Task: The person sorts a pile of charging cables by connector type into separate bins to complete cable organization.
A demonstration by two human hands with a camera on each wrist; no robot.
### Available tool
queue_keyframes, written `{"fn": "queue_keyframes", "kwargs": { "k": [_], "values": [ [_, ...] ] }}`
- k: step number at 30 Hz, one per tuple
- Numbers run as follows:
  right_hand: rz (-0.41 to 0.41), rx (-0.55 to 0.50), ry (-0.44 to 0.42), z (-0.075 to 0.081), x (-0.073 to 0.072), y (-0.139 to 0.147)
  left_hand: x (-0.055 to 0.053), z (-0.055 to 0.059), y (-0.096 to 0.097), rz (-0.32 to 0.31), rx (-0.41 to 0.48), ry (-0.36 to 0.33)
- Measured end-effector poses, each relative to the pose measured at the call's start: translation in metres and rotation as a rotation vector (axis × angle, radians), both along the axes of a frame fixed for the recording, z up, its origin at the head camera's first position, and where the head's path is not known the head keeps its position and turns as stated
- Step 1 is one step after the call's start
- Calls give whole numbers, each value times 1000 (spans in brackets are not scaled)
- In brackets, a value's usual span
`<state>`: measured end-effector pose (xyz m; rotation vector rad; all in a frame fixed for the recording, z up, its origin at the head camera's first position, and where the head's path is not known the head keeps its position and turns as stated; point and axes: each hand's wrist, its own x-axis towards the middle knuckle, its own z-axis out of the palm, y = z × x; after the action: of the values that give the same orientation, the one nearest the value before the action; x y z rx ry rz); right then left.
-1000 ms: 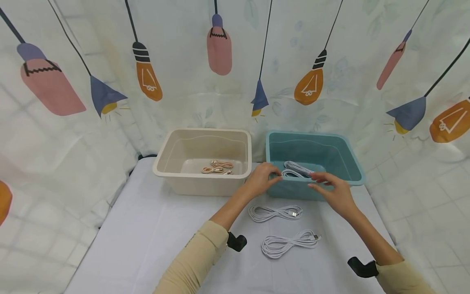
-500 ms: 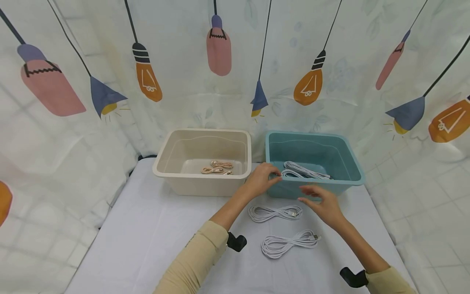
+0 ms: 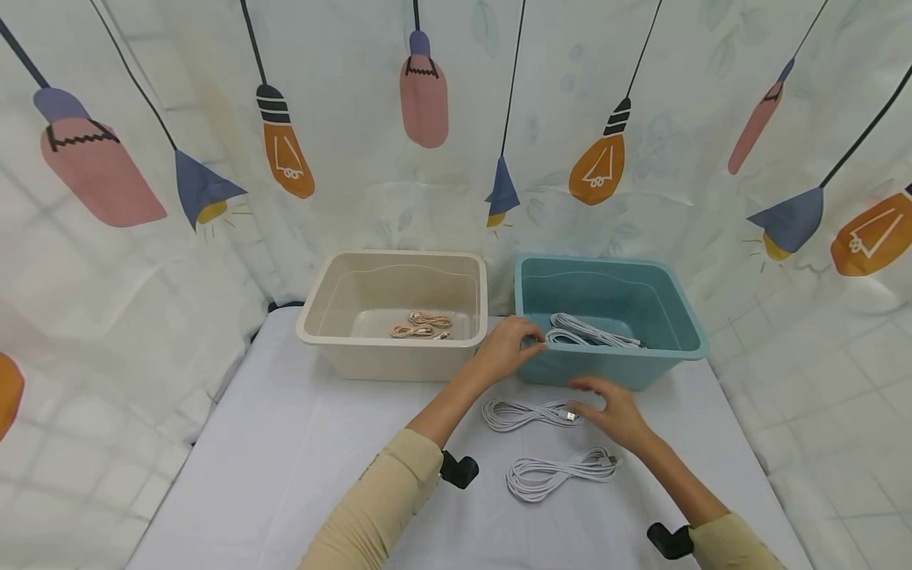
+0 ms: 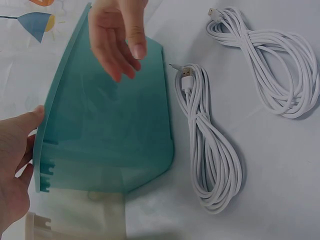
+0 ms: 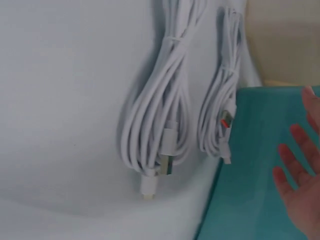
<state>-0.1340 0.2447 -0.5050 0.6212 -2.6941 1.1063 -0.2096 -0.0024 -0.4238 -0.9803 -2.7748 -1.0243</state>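
My left hand (image 3: pixel 507 347) grips the front left corner of a teal bin (image 3: pixel 613 366), with fingers and thumb at the rim; the left wrist view shows the same hand (image 4: pixel 17 165) at the bin's edge. Inside the bin lie bundled white cables (image 3: pixel 587 331). My right hand (image 3: pixel 611 408) hovers in front of the bin, fingers spread and holding nothing. Just below its fingertips is a coiled white USB cable (image 3: pixel 527 415) on the table. Nearer to me lies a second coiled white USB cable (image 3: pixel 559 472), its plugs (image 5: pixel 167 164) showing in the right wrist view.
A cream bin (image 3: pixel 399 362) stands left of the teal one, with several beige cables (image 3: pixel 422 324) inside. Both bins sit at the back of a table (image 3: pixel 285 475) covered in white cloth, before a curtain (image 3: pixel 456 206) printed with lamps.
My right hand has withdrawn from the teal bin, moving toward me and left to the nearer side of its front wall. The left hand has stayed at the rim.
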Motion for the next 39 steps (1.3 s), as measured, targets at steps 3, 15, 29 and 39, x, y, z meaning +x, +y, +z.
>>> {"fn": "queue_keyframes", "kwargs": {
  "k": [3, 15, 29, 39],
  "values": [
    [28, 16, 1, -9, -1, -1, 0, 0, 0, -1, 3, 7],
    [124, 56, -38, -36, -13, -7, 0, -2, -1, -12, 9, 35],
    [165, 67, -66, -56, -24, -17, -1, -2, -2, -9, 11, 28],
    [91, 127, -115, -60, -26, -22, -1, -3, -2, -13, 14, 39]
  ]
}}
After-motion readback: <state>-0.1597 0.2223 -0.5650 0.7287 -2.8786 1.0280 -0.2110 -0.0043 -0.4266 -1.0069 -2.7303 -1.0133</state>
